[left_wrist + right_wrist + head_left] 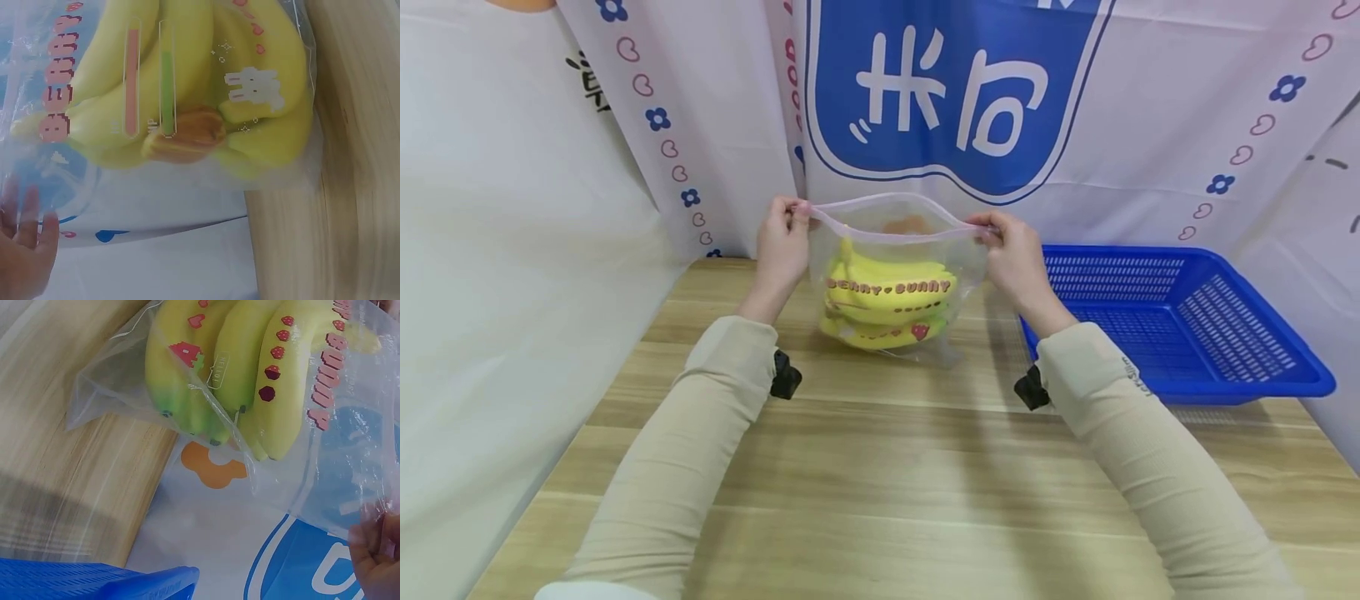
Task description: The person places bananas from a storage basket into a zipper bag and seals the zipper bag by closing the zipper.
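A clear zip bag point(970, 267) with "BERRY BUNNY" print hangs between my hands, its pink-edged mouth parted. Inside lies a bunch of yellow bananas point(887, 296), greenish at the tips in the right wrist view, with a brown stem end point(187, 134) showing in the left wrist view. My left hand point(784, 242) pinches the left corner of the bag's mouth between thumb and fingers. At the opposite corner, my right hand point(1015, 254) pinches the pink edge the same way. The bag's lower part is close over the table.
A blue plastic basket point(1150, 325) with slotted walls stands on the wooden table point(880, 483), right of the bag and beside my right forearm. Behind the table hangs a white printed cloth point(730, 100) with a blue emblem.
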`<state>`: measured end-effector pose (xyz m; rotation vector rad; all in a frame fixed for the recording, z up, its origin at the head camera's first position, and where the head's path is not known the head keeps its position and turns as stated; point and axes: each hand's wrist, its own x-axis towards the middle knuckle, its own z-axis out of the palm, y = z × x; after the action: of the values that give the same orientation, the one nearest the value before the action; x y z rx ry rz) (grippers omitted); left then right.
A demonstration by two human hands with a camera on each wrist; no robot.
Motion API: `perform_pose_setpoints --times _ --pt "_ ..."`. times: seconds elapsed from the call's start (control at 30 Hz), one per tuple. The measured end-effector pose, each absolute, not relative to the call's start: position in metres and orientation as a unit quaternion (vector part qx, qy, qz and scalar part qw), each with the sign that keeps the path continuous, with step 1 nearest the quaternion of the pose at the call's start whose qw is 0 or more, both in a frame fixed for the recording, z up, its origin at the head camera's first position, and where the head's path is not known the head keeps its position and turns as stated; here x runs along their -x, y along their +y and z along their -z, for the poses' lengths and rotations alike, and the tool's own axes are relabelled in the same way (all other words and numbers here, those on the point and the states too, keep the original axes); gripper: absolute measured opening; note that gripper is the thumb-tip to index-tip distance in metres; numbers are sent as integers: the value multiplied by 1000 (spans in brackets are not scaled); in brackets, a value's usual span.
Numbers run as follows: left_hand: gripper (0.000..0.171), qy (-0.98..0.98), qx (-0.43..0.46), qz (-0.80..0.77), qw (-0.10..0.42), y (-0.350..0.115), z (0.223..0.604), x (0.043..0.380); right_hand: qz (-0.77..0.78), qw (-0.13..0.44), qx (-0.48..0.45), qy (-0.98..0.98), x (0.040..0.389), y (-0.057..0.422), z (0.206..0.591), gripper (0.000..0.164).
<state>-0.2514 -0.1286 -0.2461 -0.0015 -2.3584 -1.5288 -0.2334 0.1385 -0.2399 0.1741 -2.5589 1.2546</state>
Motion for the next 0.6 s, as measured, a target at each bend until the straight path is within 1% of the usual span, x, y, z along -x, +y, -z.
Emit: perform_pose_setpoints --times 0.23,0.43,0.6 --pt "38 -811 -56 560 159 -131 247 254 -417 149 -43 -896 237 144 240 29" --pt "37 -810 -65 559 163 -131 245 253 -413 159 -37 -896 239 147 240 25" --pt "35 -794 -71 577 177 -131 246 254 -448 161 -13 -879 239 151 240 27"
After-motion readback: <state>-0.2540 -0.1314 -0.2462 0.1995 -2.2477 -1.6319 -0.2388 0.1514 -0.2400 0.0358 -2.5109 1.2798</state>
